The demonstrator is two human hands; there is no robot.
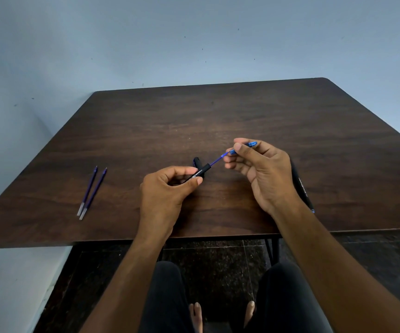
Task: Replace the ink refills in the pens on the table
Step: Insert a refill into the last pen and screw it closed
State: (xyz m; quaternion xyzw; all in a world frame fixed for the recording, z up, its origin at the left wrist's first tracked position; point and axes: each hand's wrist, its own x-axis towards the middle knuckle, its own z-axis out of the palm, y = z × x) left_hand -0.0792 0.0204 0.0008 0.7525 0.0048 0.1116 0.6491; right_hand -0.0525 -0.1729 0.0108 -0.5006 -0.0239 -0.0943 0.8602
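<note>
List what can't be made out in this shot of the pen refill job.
- Black pen barrel: its lower end is hidden inside the left hand, head view.
- Blue tip piece: mostly covered by the right hand fingers.
- Second black pen: partly behind the right wrist.
- Barrel lettering: too small to read.
- Two spare refills: ink level too small to judge.

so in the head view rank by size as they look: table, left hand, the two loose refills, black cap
1. table
2. left hand
3. two loose refills, alike in size
4. black cap, partly hidden
</note>
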